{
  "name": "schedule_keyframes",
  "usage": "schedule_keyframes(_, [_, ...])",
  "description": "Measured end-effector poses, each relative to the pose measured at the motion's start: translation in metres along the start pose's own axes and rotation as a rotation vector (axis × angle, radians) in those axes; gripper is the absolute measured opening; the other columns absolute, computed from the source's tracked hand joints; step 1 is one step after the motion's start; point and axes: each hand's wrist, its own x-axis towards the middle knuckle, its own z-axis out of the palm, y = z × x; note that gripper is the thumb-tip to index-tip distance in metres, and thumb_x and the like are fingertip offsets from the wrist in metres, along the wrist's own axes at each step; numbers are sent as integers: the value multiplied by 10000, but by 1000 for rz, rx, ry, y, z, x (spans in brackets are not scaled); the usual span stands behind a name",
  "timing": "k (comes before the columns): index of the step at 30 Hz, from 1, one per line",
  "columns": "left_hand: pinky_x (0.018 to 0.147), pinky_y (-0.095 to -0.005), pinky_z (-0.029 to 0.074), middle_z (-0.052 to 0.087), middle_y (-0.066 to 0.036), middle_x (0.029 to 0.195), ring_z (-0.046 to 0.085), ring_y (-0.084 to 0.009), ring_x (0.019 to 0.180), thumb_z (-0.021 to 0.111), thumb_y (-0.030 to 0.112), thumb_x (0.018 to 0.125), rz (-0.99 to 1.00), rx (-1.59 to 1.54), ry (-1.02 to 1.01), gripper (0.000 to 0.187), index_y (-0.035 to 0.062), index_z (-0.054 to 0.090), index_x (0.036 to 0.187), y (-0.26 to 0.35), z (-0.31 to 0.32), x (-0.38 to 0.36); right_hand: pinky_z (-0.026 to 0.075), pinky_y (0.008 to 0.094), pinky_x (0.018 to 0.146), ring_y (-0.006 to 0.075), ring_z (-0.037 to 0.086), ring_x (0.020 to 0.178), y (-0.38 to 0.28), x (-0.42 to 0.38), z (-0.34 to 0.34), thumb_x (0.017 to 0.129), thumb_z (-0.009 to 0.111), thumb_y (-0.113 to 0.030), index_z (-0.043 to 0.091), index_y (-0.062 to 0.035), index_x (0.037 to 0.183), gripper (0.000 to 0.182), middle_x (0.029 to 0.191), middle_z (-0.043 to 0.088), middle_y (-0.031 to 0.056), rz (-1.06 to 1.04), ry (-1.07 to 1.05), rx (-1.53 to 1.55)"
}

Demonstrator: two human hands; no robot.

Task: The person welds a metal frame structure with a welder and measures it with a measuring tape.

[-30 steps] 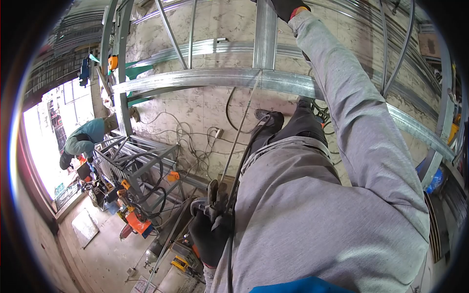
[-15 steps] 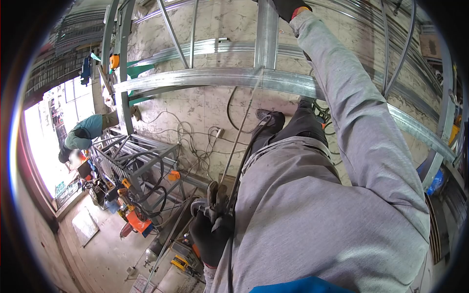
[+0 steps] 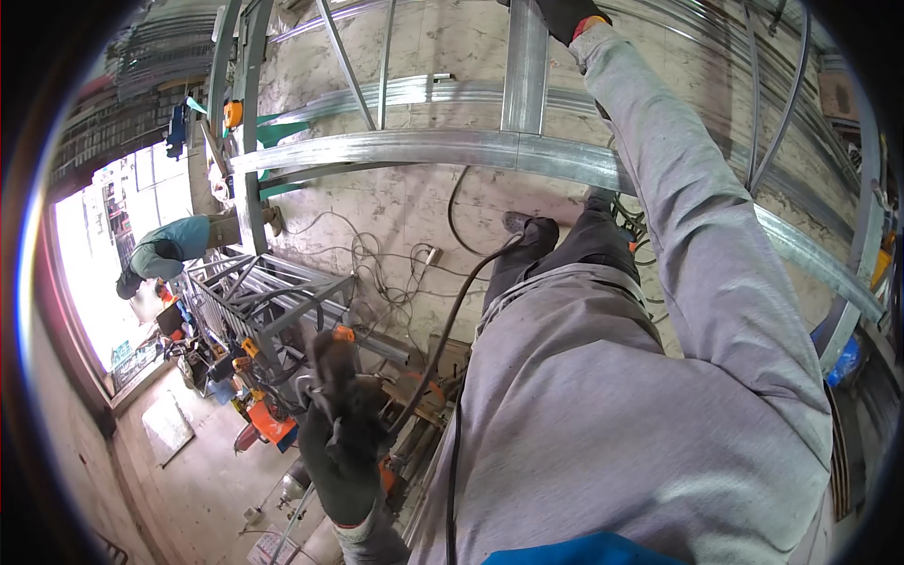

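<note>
My left hand [image 3: 341, 476], in a dark glove, is closed round a welding electrode holder [image 3: 353, 405] left of my body. The holder is blurred, and its dark cable [image 3: 443, 348] curves up toward my legs. No rod can be made out in its jaws. At the top edge my right hand [image 3: 569, 17], gloved with a red and yellow cuff, grips the upper part of a steel upright [image 3: 524, 80]; the frame cuts off some of its fingers. That upright meets a long galvanised crossbeam [image 3: 424, 149] running in front of my legs.
At left, a bent-over person in a teal top [image 3: 184, 235] is beside a bright opening. A steel lattice frame [image 3: 311, 292] stands nearer, with tools around an orange case [image 3: 273, 426]. Loose cables [image 3: 377, 264] tangle on the floor. A blue bag [image 3: 847, 361] lies at right.
My left hand has moved left and slightly up with the electrode holder, tilting it. The long thin rod that stretched from the holder to the crossbeam no longer shows. My right hand stays on the upright.
</note>
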Motion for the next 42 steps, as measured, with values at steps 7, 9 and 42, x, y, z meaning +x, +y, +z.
schedule_keyframes(7, [578,-272,447,688,-145,1093,579,-133,687,457,199,1130,327,223,-86,370,30,409,1455,-36,-20,4,618,387,649,226,668,715,-3,-5,3,900,757,-200,658,1,990,242,849,653,101,-20,25,-17])
schedule_keyframes(9, [601,-289,471,658,-174,1169,597,-155,732,457,12,1093,233,157,-150,428,104,339,1494,-36,-22,7,616,384,648,228,674,717,-2,-3,3,901,756,-204,661,4,992,246,843,656,99,-5,25,4])
schedule_keyframes(42, [660,-290,495,682,-157,1040,603,-135,761,455,12,1039,15,71,-257,306,-45,505,1335,-4,-44,52,599,381,613,222,667,666,4,3,-2,911,748,-202,680,-4,964,216,807,658,90,-27,-17,-3])
